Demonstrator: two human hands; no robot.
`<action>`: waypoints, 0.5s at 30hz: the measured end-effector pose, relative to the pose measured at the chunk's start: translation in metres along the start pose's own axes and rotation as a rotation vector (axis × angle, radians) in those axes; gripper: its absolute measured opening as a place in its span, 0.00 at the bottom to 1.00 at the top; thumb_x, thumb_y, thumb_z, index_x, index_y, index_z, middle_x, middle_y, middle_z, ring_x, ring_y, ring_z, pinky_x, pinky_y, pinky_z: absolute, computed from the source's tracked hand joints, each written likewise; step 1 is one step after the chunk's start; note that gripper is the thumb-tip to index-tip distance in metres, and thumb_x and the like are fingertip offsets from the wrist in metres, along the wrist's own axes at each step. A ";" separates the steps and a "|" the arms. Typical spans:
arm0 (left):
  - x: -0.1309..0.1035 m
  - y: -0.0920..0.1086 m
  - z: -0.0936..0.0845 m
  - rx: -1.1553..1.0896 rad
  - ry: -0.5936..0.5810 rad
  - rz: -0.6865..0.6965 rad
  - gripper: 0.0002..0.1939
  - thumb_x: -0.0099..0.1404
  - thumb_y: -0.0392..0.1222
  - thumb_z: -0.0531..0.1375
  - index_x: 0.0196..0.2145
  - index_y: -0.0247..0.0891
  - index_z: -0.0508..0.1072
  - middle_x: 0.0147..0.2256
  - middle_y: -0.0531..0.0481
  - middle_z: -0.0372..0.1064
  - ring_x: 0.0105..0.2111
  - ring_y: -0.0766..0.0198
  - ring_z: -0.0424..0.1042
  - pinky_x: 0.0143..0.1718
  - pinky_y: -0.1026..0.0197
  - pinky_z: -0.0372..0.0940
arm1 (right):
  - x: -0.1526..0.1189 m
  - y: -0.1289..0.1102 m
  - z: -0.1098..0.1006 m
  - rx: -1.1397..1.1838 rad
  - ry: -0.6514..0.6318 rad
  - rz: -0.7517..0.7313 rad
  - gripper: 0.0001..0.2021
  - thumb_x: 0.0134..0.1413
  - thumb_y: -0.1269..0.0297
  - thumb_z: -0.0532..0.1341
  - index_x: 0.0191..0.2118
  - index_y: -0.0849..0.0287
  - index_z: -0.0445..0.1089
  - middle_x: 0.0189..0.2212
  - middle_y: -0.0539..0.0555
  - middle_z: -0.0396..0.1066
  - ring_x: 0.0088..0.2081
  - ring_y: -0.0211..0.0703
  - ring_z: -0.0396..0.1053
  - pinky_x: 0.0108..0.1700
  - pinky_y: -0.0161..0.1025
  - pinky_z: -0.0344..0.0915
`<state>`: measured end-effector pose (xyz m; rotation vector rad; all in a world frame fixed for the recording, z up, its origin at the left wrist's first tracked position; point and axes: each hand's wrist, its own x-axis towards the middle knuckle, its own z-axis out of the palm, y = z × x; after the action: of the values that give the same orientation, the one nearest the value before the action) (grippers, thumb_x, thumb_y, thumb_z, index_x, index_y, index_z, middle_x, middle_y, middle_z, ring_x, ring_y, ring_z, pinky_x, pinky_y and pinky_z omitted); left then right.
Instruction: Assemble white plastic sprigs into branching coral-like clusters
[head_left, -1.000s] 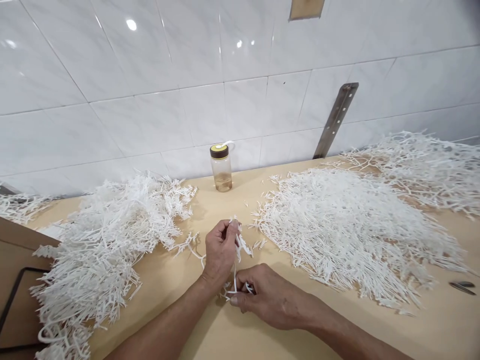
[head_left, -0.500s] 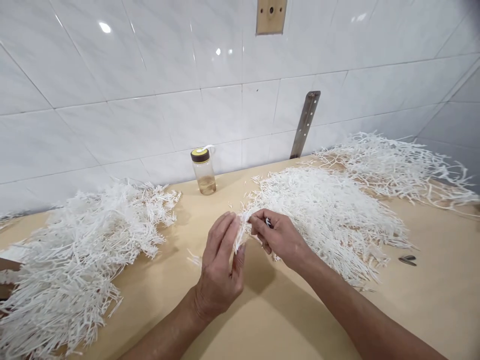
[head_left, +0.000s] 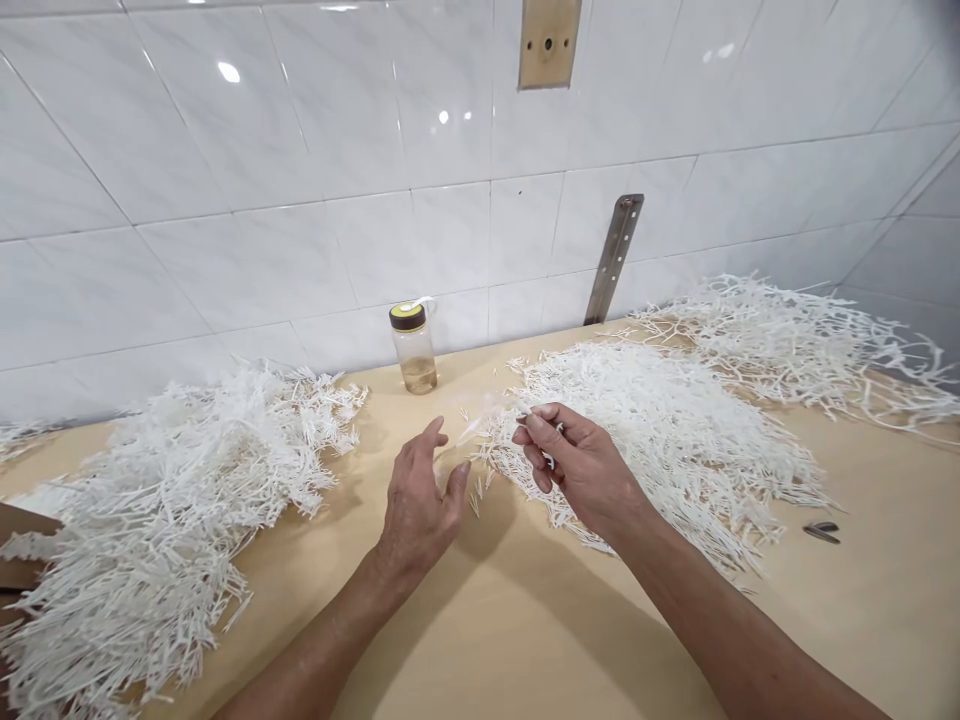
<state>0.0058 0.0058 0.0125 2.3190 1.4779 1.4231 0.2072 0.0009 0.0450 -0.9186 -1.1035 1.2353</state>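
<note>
My left hand [head_left: 421, 500] is over the table with thumb and fingers apart and nothing between them. To its right, my right hand [head_left: 577, 462] has its fingers curled, with a small dark-and-white item partly showing inside; what it is cannot be made out. Blurred white pieces [head_left: 476, 425] are in the gap between the hands. Beneath and behind my right hand spreads a heap of short white plastic strips [head_left: 660, 430]. A larger tangled white heap [head_left: 172, 510] lies to the left of my left hand.
A lidded bottle [head_left: 416, 350] with some liquid stands near the tiled wall. A metal bracket [head_left: 613, 260] leans there. Another stringy white pile [head_left: 802, 340] is at the back right. A small dark tool [head_left: 822, 532] lies on the table [head_left: 885, 620] at right. Brown cardboard [head_left: 26, 540] shows far left.
My left hand has let go of the white strips, opened and moved left. My right hand has drawn slightly right. Loose white pieces now show between and below the hands. The view has shifted slightly.
</note>
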 end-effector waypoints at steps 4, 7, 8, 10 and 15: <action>0.001 -0.001 0.000 -0.158 0.030 -0.124 0.09 0.66 0.43 0.59 0.39 0.40 0.78 0.33 0.45 0.76 0.36 0.56 0.73 0.44 0.54 0.67 | -0.001 0.000 0.000 -0.036 0.003 -0.027 0.14 0.55 0.50 0.65 0.35 0.57 0.70 0.32 0.52 0.72 0.23 0.33 0.60 0.21 0.32 0.62; 0.003 0.010 -0.005 -0.416 -0.011 -0.371 0.10 0.65 0.47 0.61 0.37 0.40 0.80 0.31 0.47 0.76 0.33 0.59 0.74 0.38 0.60 0.67 | -0.005 0.008 0.005 -0.259 0.009 -0.048 0.14 0.58 0.51 0.62 0.36 0.58 0.72 0.30 0.52 0.72 0.23 0.35 0.63 0.23 0.35 0.65; 0.004 0.015 -0.005 -0.514 -0.028 -0.453 0.11 0.65 0.48 0.62 0.38 0.40 0.80 0.32 0.47 0.76 0.34 0.60 0.74 0.38 0.61 0.67 | -0.007 0.011 0.008 -0.355 -0.001 -0.074 0.14 0.59 0.52 0.61 0.37 0.58 0.73 0.30 0.53 0.72 0.23 0.36 0.64 0.24 0.36 0.66; 0.003 0.024 -0.004 -0.705 -0.051 -0.579 0.13 0.63 0.50 0.63 0.37 0.39 0.79 0.34 0.47 0.76 0.35 0.60 0.75 0.39 0.60 0.68 | -0.013 0.018 0.016 -0.532 -0.057 -0.175 0.12 0.63 0.55 0.58 0.40 0.57 0.73 0.31 0.54 0.72 0.26 0.39 0.66 0.28 0.38 0.68; 0.002 0.037 -0.001 -1.035 -0.067 -0.810 0.15 0.57 0.52 0.68 0.36 0.37 0.78 0.34 0.49 0.74 0.33 0.64 0.72 0.37 0.62 0.69 | -0.024 0.026 0.033 -0.778 -0.212 -0.383 0.14 0.69 0.64 0.48 0.40 0.57 0.70 0.32 0.55 0.69 0.31 0.42 0.66 0.35 0.41 0.66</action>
<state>0.0306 -0.0132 0.0320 0.9789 1.0291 1.3198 0.1692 -0.0208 0.0249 -1.0807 -1.8939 0.5788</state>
